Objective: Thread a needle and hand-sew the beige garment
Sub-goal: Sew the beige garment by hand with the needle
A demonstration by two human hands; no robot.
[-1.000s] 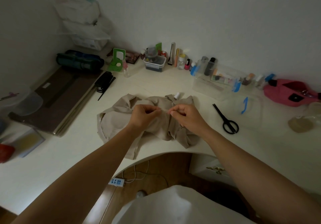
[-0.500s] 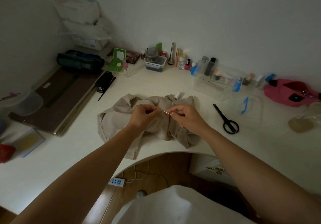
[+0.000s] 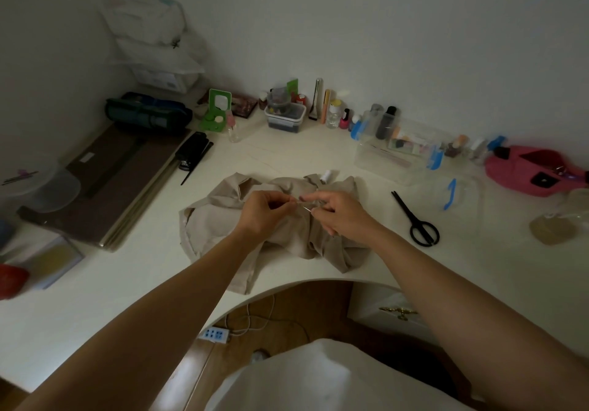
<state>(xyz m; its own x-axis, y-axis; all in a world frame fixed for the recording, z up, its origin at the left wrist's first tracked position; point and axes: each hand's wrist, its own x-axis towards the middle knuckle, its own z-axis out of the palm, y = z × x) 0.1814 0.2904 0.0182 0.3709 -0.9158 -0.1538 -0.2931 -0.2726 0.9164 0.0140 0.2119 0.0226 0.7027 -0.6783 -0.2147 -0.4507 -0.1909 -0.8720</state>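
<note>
- The left hand (image 3: 267,211) has thumb and forefinger pinched together just beside one end of the needle (image 3: 305,208), probably on thread too fine to see.
- The right hand (image 3: 342,216) pinches the needle, which shows only as a thin glint between the two hands.
- Both hands hover just above the garment (image 3: 216,229), which lies crumpled on the tabletop (image 3: 95,299) near its front edge. A white spool (image 3: 325,176) stands at its far edge.
- Risk: the light is dim and the eye is tiny, so the thread end may miss or fray.
- Risk: if the right pinch loosens, the needle could drop into the folds and be hard to find.
- Risk: slack thread may snag on the cloth.
- A clear box (image 3: 376,159) at right holds small coloured items, too small to identify.
- A small tub (image 3: 285,120) by the wall holds dark bits.
- A pink pouch (image 3: 522,171) lies open; its contents are unclear.
</note>
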